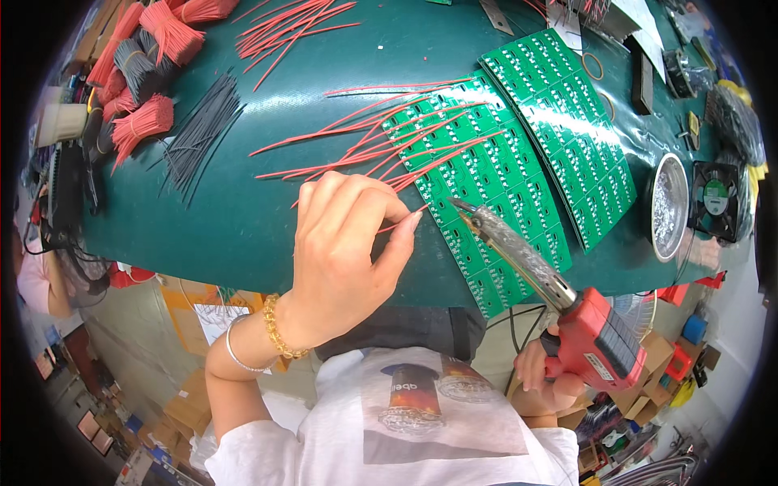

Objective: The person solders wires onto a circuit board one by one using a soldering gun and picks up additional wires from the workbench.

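My left hand (344,247) pinches a thin red wire (392,226) between thumb and forefinger, its end at the near left edge of a green circuit board panel (506,190). Several more red wires (348,146) run leftward from the panel's pads. In my right hand (547,377) is a red soldering gun (596,340), gripped by its handle. Its metal barrel (519,255) points up and left, and the dark tip (462,204) is just over the panel, close to the wire's end. Part of the right-hand grip is hidden behind the gun's body.
A stack of green panels (571,134) lies to the right. Beyond it are a round metal bowl (668,208) and a black fan (714,201). Loose red wires (296,28), black wires (203,130) and bundled red wires (142,125) lie on the left of the green table (194,235).
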`<state>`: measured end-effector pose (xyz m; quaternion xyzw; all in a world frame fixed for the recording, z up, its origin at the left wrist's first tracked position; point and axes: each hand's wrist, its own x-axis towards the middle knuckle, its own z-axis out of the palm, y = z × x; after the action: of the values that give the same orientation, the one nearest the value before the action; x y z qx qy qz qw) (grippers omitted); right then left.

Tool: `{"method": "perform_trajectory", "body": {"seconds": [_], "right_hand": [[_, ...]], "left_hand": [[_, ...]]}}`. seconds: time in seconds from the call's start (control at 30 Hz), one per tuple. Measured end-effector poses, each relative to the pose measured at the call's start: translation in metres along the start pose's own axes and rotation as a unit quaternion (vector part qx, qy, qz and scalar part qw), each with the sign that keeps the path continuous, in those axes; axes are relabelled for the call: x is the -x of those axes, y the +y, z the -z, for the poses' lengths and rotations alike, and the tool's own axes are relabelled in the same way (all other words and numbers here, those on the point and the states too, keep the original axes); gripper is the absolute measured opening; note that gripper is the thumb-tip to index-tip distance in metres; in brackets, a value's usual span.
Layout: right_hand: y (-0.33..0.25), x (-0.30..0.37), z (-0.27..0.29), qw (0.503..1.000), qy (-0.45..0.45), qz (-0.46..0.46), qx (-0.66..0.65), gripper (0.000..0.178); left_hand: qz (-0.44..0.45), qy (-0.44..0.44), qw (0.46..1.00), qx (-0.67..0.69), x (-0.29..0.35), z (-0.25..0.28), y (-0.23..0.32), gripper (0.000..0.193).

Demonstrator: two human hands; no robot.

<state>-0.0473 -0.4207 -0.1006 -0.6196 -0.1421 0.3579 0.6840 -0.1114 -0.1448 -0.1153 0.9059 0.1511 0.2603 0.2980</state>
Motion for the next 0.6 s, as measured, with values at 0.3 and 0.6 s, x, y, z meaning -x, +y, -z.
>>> {"method": "perform_trajectory", "body": {"seconds": [0.3,0.6], "right_hand": [[0.003,-0.012,-0.003,0.995,0.006,0.078,-0.054,0.08],[0.0,-0.012,0.001,0.988,0.058,0.12,-0.08,0.074]], "left_hand": [[0.012,-0.045,0.999,0.021,-0.005,0.018,0.009,0.016],[-0.116,-0.029,0.954,-0.275,-0.111,0.059,-0.107,0.036]]}}
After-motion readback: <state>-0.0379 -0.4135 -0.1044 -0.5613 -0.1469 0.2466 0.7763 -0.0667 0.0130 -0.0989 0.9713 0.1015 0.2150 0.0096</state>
